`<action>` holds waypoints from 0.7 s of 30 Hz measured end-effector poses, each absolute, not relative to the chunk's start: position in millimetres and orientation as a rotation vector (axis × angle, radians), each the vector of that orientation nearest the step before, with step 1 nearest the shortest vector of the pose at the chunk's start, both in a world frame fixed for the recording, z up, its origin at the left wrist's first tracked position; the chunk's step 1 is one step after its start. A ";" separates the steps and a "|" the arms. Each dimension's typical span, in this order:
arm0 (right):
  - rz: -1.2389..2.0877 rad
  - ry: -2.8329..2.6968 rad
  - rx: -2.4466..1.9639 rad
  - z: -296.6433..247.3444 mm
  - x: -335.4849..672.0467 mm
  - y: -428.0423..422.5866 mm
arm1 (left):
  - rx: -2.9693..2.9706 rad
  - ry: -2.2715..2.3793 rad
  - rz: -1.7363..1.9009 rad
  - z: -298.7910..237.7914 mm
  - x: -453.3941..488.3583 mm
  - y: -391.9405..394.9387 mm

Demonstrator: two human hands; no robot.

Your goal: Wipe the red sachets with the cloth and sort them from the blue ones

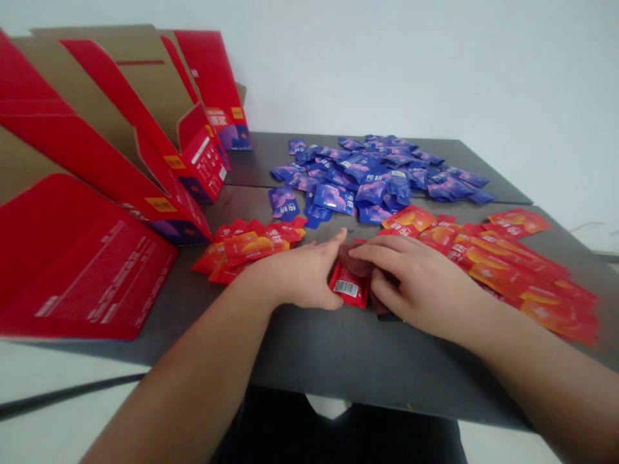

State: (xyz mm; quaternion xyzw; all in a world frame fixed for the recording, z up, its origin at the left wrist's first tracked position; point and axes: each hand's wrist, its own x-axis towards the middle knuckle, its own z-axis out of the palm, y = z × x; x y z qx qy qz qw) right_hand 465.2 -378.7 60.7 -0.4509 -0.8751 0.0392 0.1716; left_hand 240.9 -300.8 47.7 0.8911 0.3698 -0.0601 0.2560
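Note:
A red sachet (349, 287) with a white barcode label lies on the dark table between my two hands. My left hand (302, 277) is at its left edge, thumb and forefinger spread apart, other fingers partly hidden. Over its right side my right hand (416, 277) is bent, fingers curled down around a dark reddish-brown thing (355, 262) whose kind I cannot make out. Just beyond my left hand is a small pile of red-orange sachets (254, 243). A longer, overlapping spread of red-orange sachets (512, 270) lies to the right, behind my right hand and forearm.
A heap of blue-purple sachets (358, 171) covers the back middle of the table (319, 361). Along the left, several red cardboard boxes (87, 270) stand with raised flaps. A white wall (411, 71) rises behind the table.

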 end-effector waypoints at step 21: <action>0.132 -1.942 -1.548 24.8 476.5 -347.2 | 2.451 1.413 -0.017 60.4 282.2 -366.4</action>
